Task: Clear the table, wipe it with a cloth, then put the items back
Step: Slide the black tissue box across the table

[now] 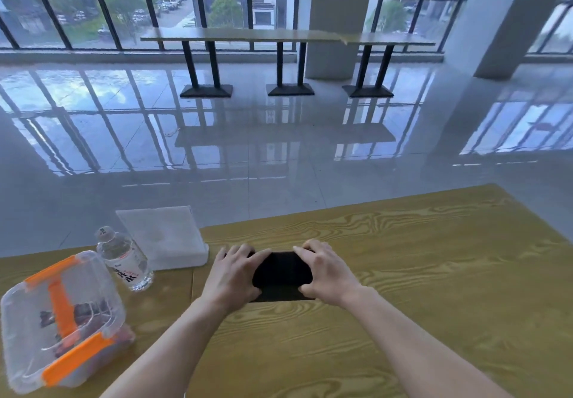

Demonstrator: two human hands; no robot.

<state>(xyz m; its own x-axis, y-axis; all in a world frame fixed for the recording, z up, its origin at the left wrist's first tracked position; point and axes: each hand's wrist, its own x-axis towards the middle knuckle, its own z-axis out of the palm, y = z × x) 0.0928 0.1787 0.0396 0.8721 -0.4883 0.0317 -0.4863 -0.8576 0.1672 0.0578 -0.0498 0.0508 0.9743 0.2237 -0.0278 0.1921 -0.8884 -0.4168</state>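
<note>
I see both hands on the black cloth, which lies on the wooden table just in front of me. The left hand and the right hand each grip one end, fingers curled over the edges and thumbs tucked against the near side. To the left stands a clear lidded box with orange clips; dark pieces lie inside, and I cannot tell what they are. Just beside it is a clear water bottle, capped, and a white stand behind.
</note>
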